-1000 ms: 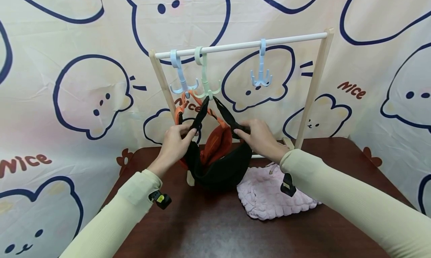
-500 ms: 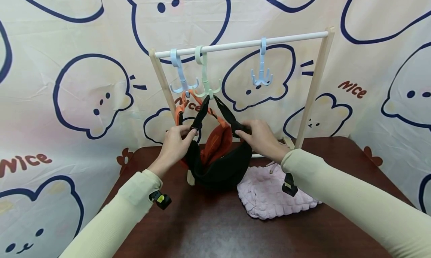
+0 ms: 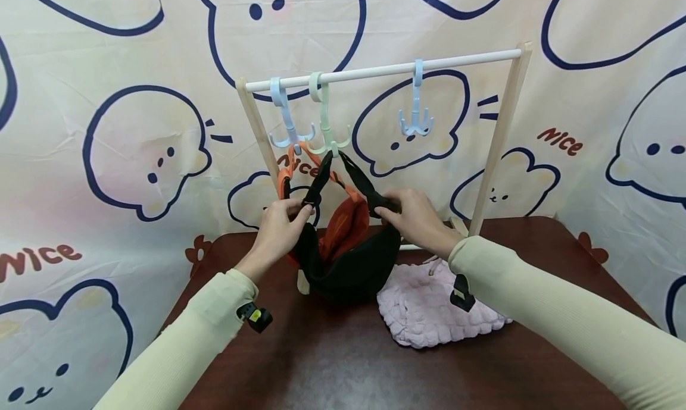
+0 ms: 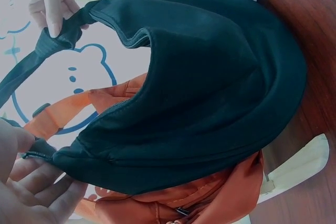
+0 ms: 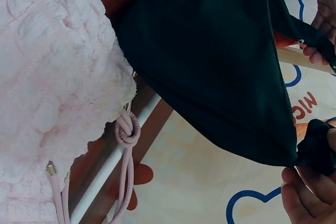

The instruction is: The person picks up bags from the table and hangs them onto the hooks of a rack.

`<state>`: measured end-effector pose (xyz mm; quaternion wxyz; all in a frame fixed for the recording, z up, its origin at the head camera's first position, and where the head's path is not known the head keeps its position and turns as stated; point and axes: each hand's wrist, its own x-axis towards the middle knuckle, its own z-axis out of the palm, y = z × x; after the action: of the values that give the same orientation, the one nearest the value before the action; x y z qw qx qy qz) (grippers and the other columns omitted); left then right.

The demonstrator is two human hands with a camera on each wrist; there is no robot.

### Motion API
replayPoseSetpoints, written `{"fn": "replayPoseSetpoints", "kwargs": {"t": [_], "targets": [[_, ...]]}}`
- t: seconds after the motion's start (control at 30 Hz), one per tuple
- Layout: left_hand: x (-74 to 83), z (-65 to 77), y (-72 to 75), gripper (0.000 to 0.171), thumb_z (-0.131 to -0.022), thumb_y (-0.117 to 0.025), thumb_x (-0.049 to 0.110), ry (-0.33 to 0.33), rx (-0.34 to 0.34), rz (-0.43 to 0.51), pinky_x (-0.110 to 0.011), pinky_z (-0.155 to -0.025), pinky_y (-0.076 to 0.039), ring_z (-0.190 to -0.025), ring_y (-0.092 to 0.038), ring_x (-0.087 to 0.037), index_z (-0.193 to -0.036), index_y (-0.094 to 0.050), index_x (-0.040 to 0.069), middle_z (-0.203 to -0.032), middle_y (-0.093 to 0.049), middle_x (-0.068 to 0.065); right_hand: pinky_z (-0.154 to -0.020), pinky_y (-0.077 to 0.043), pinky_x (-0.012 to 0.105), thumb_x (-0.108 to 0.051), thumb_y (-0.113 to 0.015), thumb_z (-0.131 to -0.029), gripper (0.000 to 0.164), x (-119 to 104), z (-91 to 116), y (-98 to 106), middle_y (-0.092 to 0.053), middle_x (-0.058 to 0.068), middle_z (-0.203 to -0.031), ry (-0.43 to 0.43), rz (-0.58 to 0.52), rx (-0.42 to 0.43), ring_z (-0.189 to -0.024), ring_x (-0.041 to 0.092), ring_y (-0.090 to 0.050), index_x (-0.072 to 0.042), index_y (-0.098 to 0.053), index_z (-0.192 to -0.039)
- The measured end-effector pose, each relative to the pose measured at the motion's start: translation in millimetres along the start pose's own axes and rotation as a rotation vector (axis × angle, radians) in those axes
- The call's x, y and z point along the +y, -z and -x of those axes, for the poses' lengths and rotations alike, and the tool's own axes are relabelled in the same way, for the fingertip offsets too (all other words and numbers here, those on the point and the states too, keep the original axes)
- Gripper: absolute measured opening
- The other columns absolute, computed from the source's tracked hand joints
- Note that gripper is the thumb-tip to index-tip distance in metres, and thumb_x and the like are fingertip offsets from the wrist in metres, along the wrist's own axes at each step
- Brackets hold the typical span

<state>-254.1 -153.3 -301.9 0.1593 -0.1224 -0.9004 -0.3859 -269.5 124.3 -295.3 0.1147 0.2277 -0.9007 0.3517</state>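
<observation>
A black shoulder bag (image 3: 356,273) hangs by its strap from the light green hook (image 3: 325,115) in the head view. My left hand (image 3: 278,228) pinches the strap's left side, close to the bag's top. On the other side, my right hand (image 3: 415,216) grips the strap at its knotted part, which shows in the right wrist view as a dark knot (image 5: 316,148). Behind the black bag hangs an orange bag (image 3: 345,228), its strap on the left blue hook (image 3: 289,121). The black bag's zipped opening gapes in the left wrist view, and its body covers much of the orange bag.
A white rail (image 3: 375,73) on wooden posts carries the hooks. Further right on it hangs another blue hook (image 3: 416,109). A pink puffy bag (image 3: 429,315) lies on the dark brown table (image 3: 332,368), right of the black bag. A cartoon-printed cloth (image 3: 161,237) stands behind.
</observation>
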Motion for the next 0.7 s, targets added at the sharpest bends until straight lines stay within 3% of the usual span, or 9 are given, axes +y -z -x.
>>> {"fn": "replayPoseSetpoints", "kwargs": {"t": [0.37,0.7], "targets": [[-0.3,1.4,2.2,0.028,-0.104,-0.056,0.026,0.011,-0.015,0.009,-0.033,-0.073,-0.045,-0.081,-0.064,-0.021,-0.115,-0.073,0.007,-0.106,-0.078,-0.011,-0.073,-0.051,0.035,-0.026,-0.065,-0.1,0.021,0.8,1.0,0.8,-0.076,0.005,-0.087,-0.03,0.007,-0.008,-0.081,0.019,-0.067,-0.01,-0.073,-0.111],[-1.1,2.9,5.1,0.03,-0.105,-0.054,0.027,0.013,-0.014,-0.003,-0.032,-0.073,-0.047,-0.082,-0.064,-0.022,-0.118,-0.073,0.007,-0.109,-0.078,-0.011,-0.076,-0.054,0.039,-0.026,-0.064,-0.101,0.022,3.2,2.8,0.8,-0.078,0.011,-0.094,-0.026,-0.011,-0.014,-0.085,0.023,-0.07,-0.009,-0.072,-0.113]]}}
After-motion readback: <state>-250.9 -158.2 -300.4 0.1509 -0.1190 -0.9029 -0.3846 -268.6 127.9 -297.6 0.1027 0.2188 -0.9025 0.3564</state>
